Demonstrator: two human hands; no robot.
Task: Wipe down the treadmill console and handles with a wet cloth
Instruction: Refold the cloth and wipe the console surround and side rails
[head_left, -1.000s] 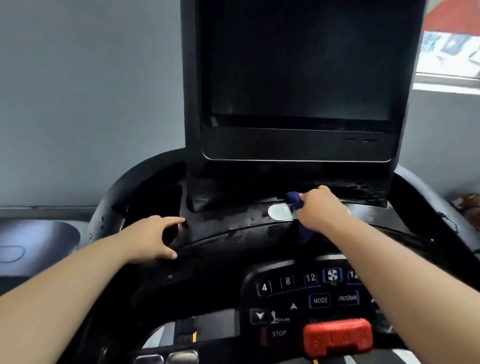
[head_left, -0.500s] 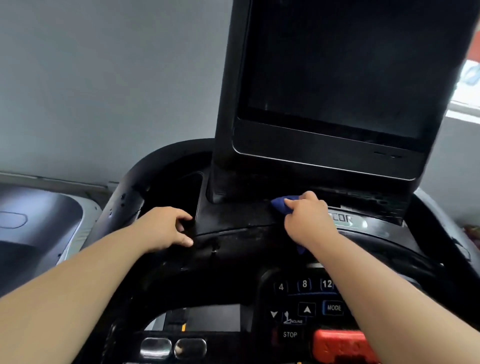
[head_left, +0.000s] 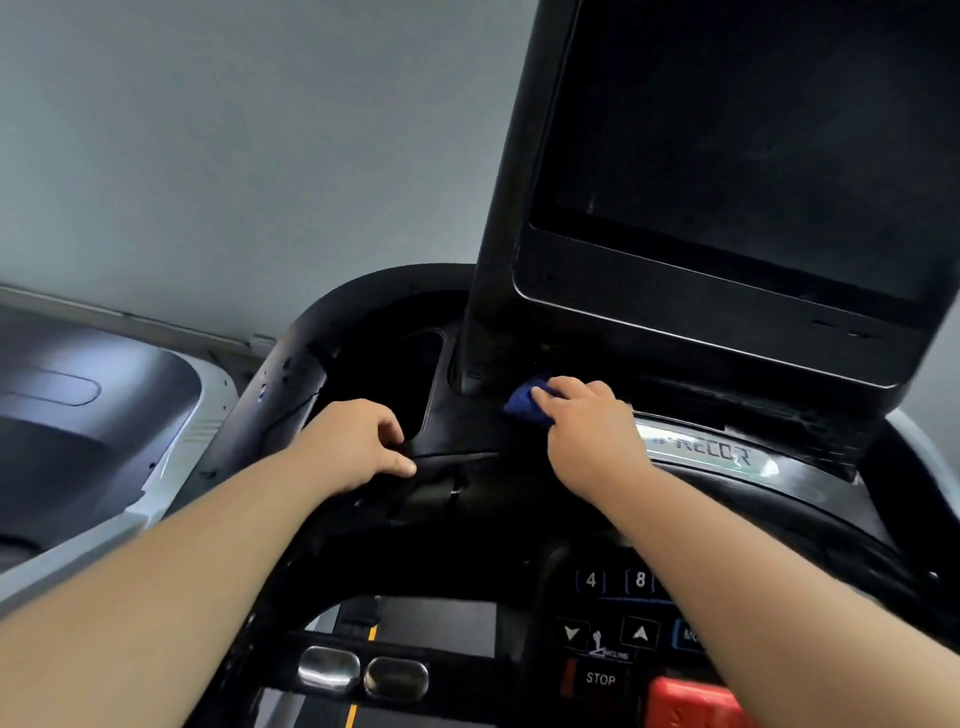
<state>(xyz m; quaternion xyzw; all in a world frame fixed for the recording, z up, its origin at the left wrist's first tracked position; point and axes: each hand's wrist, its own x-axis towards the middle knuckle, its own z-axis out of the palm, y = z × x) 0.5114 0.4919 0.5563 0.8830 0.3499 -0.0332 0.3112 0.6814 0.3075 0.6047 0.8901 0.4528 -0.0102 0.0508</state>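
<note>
The black treadmill console (head_left: 467, 499) fills the middle, with a dark screen (head_left: 727, 156) rising at the upper right. My right hand (head_left: 592, 431) grips a bunched blue cloth (head_left: 522, 400) and presses it on the console ledge just under the screen's left corner. Only the cloth's left end shows past my fingers. My left hand (head_left: 358, 441) rests on the console's left side, its fingers curled over the rim of a dark recess (head_left: 410, 379). The curved black handle bar (head_left: 291, 384) arcs round behind it.
A keypad (head_left: 618, 608) with number and arrow keys, a STOP label and a red stop button (head_left: 696, 701) sits low right. Two metal grip sensors (head_left: 363, 673) lie at bottom centre. Another treadmill (head_left: 78, 415) stands at left before a grey wall (head_left: 234, 156).
My right hand slid the cloth leftward along the ledge, uncovering the silver logo strip. The view swung left and tilted. My left hand stayed on the console's left side.
</note>
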